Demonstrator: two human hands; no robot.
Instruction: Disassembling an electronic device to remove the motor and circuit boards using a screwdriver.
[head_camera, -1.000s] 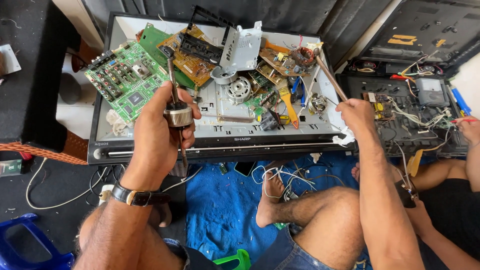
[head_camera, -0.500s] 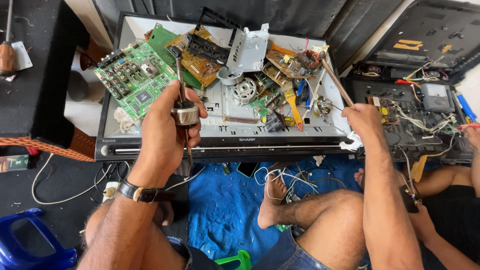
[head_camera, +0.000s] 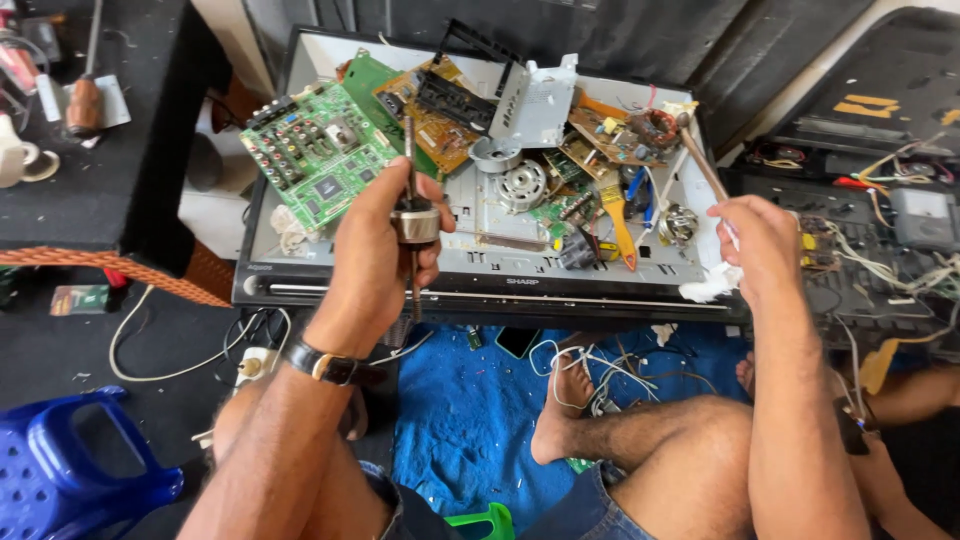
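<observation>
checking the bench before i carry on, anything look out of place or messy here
Yes: loose green and brown circuit boards lie heaped at angles on the opened flat grey panel, with a yellow-handled brush among them. Tangled white wires sprawl over the blue cloth below.

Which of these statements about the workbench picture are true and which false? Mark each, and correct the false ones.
1. The left hand holds a thin metal shaft with a round metal piece on it. True.
2. The right hand is empty. False: it grips a long-handled tool.
3. A green circuit board lies on the dismantled flat panel. True.
4. A yellow-handled brush lies among the parts. True.
5. The cloth under the feet is red. False: it is blue.
</observation>
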